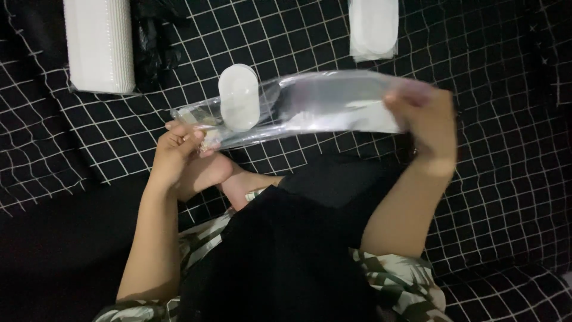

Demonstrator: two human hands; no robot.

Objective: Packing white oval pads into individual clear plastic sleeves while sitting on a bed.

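Black grid-patterned cloth (488, 179) lies beneath both hands, left hand (179, 156) and right hand (424, 122), fingers clamped on a clear plastic bag (322, 107), white oval pad (238, 97) barely inside.

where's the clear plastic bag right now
In the head view the clear bag is mid-frame, stretched between the left hand and right hand, above the checked cloth.

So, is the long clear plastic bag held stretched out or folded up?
Stretched out. The clear plastic bag spans flat between the left hand and the right hand, one at each end. Whether its mouth is open, I cannot tell.
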